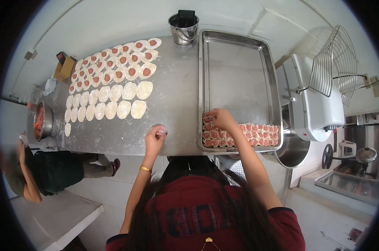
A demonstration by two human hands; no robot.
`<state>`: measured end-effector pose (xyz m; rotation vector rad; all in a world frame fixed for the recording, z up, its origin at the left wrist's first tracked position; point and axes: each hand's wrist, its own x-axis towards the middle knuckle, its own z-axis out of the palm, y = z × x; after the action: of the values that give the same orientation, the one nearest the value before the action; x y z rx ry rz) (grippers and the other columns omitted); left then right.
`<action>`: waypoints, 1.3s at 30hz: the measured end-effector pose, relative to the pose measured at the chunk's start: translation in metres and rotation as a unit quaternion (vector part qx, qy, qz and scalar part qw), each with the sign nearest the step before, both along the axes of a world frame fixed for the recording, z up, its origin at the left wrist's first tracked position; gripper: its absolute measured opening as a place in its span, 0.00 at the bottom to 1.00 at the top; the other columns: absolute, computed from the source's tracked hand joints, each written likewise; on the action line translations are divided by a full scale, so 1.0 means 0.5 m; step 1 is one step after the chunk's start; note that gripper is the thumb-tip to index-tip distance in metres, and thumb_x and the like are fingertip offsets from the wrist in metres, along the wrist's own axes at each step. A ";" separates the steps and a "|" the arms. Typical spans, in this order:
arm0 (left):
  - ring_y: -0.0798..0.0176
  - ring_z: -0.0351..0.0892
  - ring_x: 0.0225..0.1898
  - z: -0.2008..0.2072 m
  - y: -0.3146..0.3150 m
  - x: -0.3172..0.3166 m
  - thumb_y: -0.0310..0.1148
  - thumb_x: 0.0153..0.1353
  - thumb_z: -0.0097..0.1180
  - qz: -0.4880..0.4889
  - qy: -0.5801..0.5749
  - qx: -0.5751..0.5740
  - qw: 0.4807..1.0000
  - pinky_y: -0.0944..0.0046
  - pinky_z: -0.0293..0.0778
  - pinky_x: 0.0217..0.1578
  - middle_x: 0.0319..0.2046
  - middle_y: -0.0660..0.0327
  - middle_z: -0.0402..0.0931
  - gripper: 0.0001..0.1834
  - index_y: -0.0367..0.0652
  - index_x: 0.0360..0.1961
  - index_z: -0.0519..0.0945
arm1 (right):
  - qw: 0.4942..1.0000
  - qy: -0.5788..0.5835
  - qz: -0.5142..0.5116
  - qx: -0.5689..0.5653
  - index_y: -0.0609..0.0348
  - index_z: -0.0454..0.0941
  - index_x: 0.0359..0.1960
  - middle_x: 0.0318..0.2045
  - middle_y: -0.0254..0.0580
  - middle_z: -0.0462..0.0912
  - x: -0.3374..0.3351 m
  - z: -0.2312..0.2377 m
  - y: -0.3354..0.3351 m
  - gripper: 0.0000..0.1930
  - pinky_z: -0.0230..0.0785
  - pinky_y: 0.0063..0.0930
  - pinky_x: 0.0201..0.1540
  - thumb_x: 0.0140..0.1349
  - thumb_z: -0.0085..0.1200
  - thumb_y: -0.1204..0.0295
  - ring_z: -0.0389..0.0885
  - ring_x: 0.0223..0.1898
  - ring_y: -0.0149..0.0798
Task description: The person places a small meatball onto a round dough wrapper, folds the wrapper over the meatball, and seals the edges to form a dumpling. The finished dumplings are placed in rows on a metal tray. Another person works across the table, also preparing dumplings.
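The left forearm [136,184] is raised from the lower edge, the left hand [154,141] curled left of centre; the right forearm [252,163] is slanted up-left, the right hand [223,120] arched right of centre.

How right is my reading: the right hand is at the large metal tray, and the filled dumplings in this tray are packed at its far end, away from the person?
Not fully: in the head view, the filled dumplings are packed at the near end of the large metal tray, closest to the person. The right hand is indeed at this tray.
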<state>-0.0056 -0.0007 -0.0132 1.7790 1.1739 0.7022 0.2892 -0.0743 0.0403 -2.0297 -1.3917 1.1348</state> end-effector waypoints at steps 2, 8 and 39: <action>0.70 0.76 0.27 0.010 0.009 -0.001 0.19 0.46 0.58 -0.005 0.002 0.004 1.000 0.72 0.73 0.28 0.28 0.59 0.76 0.12 0.37 0.36 0.77 | 0.998 -0.047 0.010 0.038 0.57 0.78 0.44 0.34 0.53 0.80 -0.007 0.005 -0.007 0.22 0.74 0.36 0.32 0.43 0.51 0.81 0.80 0.26 0.51; 0.67 0.76 0.24 0.062 0.089 0.010 0.22 0.49 0.56 -0.025 0.038 0.027 0.999 0.68 0.72 0.27 0.25 0.56 0.78 0.12 0.38 0.38 0.78 | 0.998 -0.009 -0.024 0.059 0.62 0.76 0.45 0.33 0.55 0.80 -0.028 0.011 -0.016 0.21 0.73 0.39 0.34 0.44 0.49 0.81 0.80 0.29 0.55; 0.59 0.75 0.34 -0.026 0.956 0.309 0.36 0.56 0.45 -0.037 -0.015 -0.226 0.973 0.64 0.71 0.37 0.31 0.56 0.74 0.15 0.35 0.35 0.75 | 0.891 -0.197 -0.403 0.068 0.56 0.75 0.45 0.33 0.45 0.74 -0.233 0.111 -0.279 0.23 0.69 0.37 0.38 0.45 0.47 0.86 0.75 0.35 0.48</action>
<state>0.1490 0.4774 -0.0262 1.4142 1.1340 0.3763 0.1727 -0.2140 0.0956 -2.4343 -0.5872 0.2635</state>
